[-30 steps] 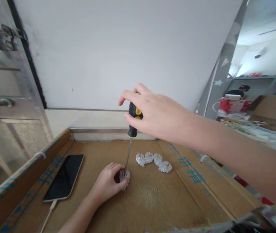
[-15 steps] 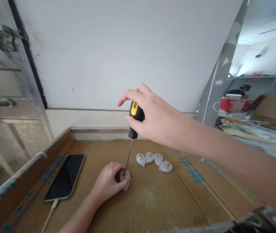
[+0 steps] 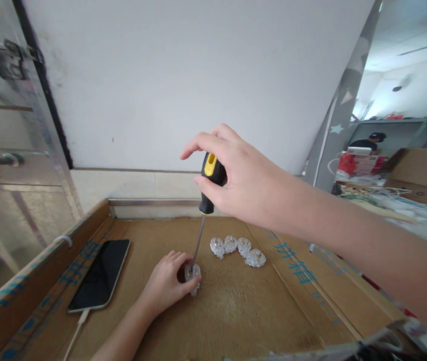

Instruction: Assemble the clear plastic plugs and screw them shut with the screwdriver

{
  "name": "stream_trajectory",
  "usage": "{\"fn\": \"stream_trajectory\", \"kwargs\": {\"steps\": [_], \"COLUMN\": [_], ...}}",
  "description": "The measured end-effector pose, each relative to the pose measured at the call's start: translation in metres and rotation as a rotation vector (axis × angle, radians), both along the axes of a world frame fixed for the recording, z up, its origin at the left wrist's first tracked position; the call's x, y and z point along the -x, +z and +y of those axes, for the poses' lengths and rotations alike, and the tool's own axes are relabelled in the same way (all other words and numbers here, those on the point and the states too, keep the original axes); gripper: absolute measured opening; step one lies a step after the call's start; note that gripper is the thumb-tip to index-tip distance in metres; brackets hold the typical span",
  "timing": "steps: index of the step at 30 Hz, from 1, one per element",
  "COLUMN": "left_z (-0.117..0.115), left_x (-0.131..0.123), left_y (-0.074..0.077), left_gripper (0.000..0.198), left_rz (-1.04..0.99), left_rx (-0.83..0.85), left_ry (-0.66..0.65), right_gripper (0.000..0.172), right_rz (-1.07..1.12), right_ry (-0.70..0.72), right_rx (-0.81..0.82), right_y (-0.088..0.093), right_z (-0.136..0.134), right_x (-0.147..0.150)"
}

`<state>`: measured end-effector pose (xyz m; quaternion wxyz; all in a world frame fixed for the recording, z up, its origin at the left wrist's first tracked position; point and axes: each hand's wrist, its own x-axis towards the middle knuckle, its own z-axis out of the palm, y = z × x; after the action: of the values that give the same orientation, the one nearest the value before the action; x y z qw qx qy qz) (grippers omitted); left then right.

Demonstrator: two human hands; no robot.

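My right hand (image 3: 232,170) is closed round the black and yellow handle of a screwdriver (image 3: 210,168), index finger raised off it. The shaft slants down to the left, and its tip meets a small clear plastic piece (image 3: 194,277). Thumb and fingers of my left hand (image 3: 169,281) pinch that piece against the cardboard (image 3: 236,316). What the tip touches inside the piece is too small to make out. Several similar clear pieces (image 3: 230,244) with brass-coloured bits lie in a curved row to the right.
A phone (image 3: 98,276) with a white cable (image 3: 78,328) lies at the left, by the raised cardboard edge (image 3: 48,271). A white panel (image 3: 198,85) stands behind. At the far right are an open carton (image 3: 424,170), piled goods and a person (image 3: 371,143) in a dark cap.
My right hand has risen very slightly and turned a little on the screwdriver handle. The left hand keeps its hold on the clear piece, and the row of pieces stays put.
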<state>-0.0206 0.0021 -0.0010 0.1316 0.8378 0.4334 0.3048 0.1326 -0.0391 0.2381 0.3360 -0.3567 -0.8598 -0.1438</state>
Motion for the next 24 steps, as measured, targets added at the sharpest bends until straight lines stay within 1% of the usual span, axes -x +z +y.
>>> {"fn": "stream_trajectory", "kwargs": {"steps": [5,8,13,15,17,18,19,20,22,24], "left_z": [-0.001,0.001,0.006,0.006,0.007,0.007,0.007,0.007,0.007,0.008], "left_x": [0.001,0.003,0.007,0.007,0.008,0.008,0.008,0.008,0.008,0.008], "left_y": [0.004,0.002,-0.003,-0.003,-0.002,-0.002,-0.002,-0.002,-0.002,-0.003], "left_gripper": [0.018,0.017,0.017,0.017,0.017,0.017,0.016,0.016,0.016,0.016], "left_rz": [-0.049,-0.076,-0.089,-0.083,-0.079,-0.077,-0.073,-0.068,-0.058,-0.052], "left_rx": [-0.089,-0.135,-0.125,-0.108,-0.097,-0.094,-0.088,-0.080,-0.056,-0.036], "left_ry": [0.020,0.047,0.122,0.159,0.180,0.182,0.181,0.184,0.195,0.213], "right_gripper": [0.031,0.033,0.038,0.037,0.031,0.028,0.021,0.016,0.012,0.015], "right_rz": [0.014,0.046,0.102,0.152,0.236,0.297,0.335,0.412,0.545,0.613], "right_ry": [-0.069,-0.097,-0.138,-0.176,-0.218,-0.240,-0.266,-0.286,-0.375,-0.459], "right_rx": [-0.047,-0.071,-0.078,-0.102,-0.171,-0.233,-0.237,-0.247,-0.265,-0.274], "right_y": [0.011,0.018,0.026,0.022,0.007,-0.006,-0.022,-0.042,-0.087,-0.134], "right_z": [-0.007,-0.010,-0.016,-0.021,-0.026,-0.028,-0.029,-0.031,-0.034,-0.038], "right_x": [-0.004,-0.005,-0.013,-0.020,-0.030,-0.035,-0.039,-0.043,-0.049,-0.053]}}
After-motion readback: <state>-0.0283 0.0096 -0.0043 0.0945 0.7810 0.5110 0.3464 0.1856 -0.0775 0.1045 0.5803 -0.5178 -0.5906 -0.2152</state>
